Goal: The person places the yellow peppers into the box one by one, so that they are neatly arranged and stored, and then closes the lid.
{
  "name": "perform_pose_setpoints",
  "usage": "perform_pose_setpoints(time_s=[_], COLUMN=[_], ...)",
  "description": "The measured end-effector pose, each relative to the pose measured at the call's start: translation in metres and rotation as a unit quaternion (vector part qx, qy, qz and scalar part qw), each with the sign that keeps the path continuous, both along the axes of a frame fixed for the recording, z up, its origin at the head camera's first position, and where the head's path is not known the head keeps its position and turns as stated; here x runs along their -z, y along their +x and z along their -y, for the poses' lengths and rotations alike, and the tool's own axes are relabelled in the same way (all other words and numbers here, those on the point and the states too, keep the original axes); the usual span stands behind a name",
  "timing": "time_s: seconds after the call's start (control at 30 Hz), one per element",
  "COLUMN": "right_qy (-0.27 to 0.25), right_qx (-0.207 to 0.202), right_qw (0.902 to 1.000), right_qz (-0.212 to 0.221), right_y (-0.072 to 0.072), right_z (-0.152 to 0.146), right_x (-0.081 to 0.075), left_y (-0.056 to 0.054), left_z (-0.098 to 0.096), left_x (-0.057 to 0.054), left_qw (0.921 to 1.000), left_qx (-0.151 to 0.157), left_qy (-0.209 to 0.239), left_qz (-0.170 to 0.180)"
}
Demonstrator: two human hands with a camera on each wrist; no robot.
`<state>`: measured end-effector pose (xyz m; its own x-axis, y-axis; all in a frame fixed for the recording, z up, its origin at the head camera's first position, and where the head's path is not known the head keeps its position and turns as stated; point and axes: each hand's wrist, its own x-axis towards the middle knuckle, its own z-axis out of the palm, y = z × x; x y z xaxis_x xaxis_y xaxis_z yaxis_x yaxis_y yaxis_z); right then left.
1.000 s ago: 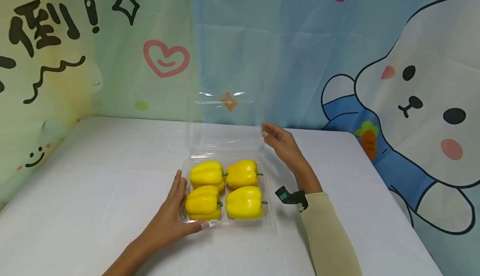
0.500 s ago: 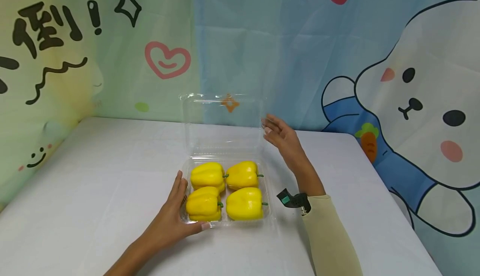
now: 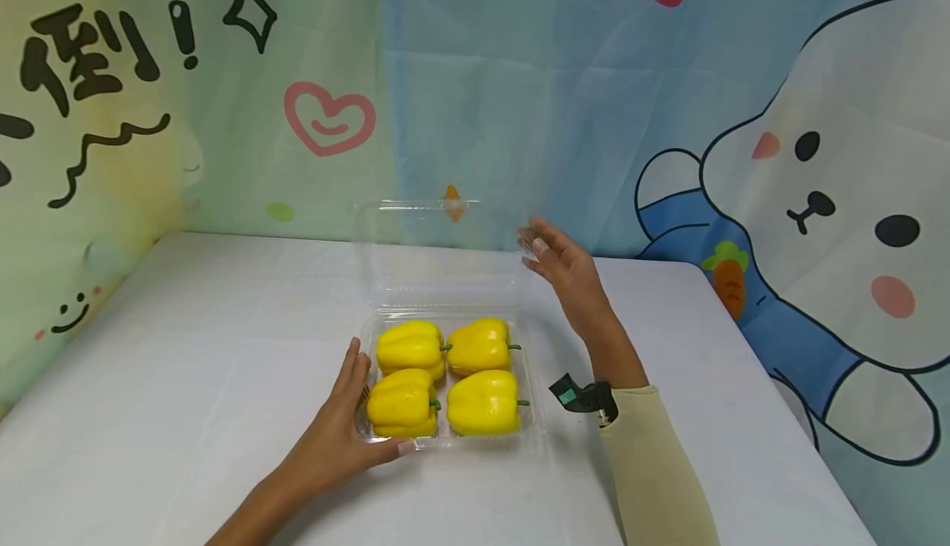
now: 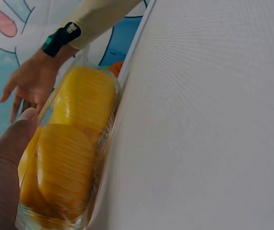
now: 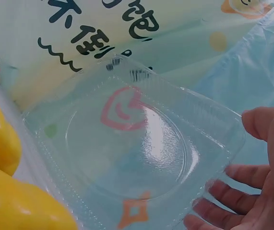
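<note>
In the head view, a clear plastic clamshell container (image 3: 478, 442) holds several yellow bell peppers (image 3: 484, 402) with green stems, set in two rows. Its hinged lid (image 3: 438, 278) stands raised at the back. My left hand (image 3: 337, 426) holds the near left corner, fingers along the left side and thumb along the front. The left wrist view has that thumb (image 4: 9, 151) on the rim, the other fingers hidden. At the lid's right edge my right hand (image 3: 571, 278) grips, and the right wrist view shows the thumb (image 5: 261, 123) at a corner with fingers along the side.
The container stands on a white-covered table (image 3: 223, 348). Behind the table hangs a printed cloth backdrop (image 3: 475, 76) with a cartoon rabbit, hearts and lettering. A dark strap (image 3: 582, 397) sits on the right wrist, by the beige sleeve (image 3: 653, 463).
The lid's top edge is lower in view and the lid looks wider. My right hand has shifted slightly up along its edge. The left hand and the peppers stay where they were.
</note>
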<state>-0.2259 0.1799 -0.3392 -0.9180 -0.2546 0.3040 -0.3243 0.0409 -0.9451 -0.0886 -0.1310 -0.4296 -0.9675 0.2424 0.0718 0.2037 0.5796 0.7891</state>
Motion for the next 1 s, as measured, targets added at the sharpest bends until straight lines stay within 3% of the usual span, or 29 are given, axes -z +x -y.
perform_pose_setpoints(time_s=[0.57,1.0], right_qy=[-0.020,-0.004], right_qx=[0.009,0.017], right_qw=[0.9984,0.9991], right_qz=[-0.053,-0.037], right_y=[0.011,0.013], right_z=[-0.001,0.000], right_x=[-0.014,-0.021], left_y=[0.000,-0.001], left_z=[-0.001,0.000], left_x=[0.000,0.001], left_qw=[1.0000,1.0000], left_qx=[0.001,0.000], left_qy=[0.001,0.001], left_qz=[0.005,-0.001])
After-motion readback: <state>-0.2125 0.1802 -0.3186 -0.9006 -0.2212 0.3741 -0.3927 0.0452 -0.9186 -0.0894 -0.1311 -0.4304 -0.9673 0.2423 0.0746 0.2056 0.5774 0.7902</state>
